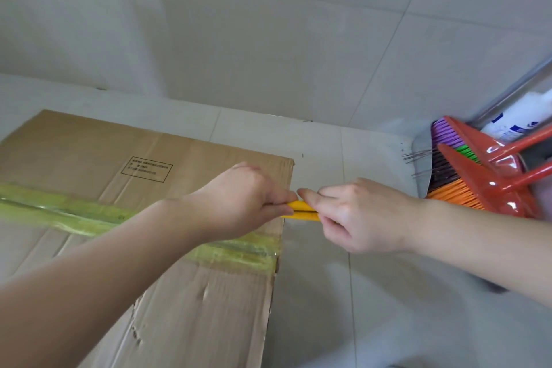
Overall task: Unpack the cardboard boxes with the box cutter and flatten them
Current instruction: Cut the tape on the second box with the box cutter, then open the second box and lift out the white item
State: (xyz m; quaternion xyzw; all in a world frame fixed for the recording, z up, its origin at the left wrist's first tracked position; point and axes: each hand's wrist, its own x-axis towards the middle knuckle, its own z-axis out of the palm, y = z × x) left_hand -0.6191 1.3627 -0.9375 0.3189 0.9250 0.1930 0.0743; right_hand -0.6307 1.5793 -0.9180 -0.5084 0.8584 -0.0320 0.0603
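Note:
A large brown cardboard box [191, 293] fills the lower left, its top flaps sealed by a band of yellowish tape [74, 215] running left to right. Over the box's right edge, both hands hold a yellow box cutter [301, 210]. My left hand [239, 197] grips its left end with curled fingers. My right hand [358, 215] pinches its right end. Most of the cutter is hidden inside the two hands, and no blade shows.
Two red brooms [478, 179] with orange, purple and green bristles lean at the right, beside a red dustpan [507, 164] and a white bottle [519, 119]. Pale floor tiles [313, 140] surround the box, and a tiled wall [268, 24] rises behind.

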